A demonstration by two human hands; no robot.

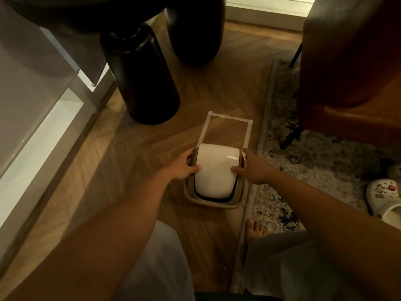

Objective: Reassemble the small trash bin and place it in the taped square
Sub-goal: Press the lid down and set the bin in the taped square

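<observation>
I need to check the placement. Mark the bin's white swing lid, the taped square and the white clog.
white swing lid [213, 170]: head view, middle of its curved top.
taped square [230, 117]: head view, far strip of tape.
white clog [384, 197]: head view, its decorated upper, at the right edge.

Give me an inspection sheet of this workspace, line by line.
Surface: herringbone wood floor, patterned rug at right.
Job's things: small trash bin, white swing lid on, overlapping the near edge of the taped square.
Clutter: white clog on the rug.
Grippers: left hand and right hand grip the bin's sides.
Cables: nothing seen.
Surroundings: black table leg, brown chair, white cabinet.
</observation>
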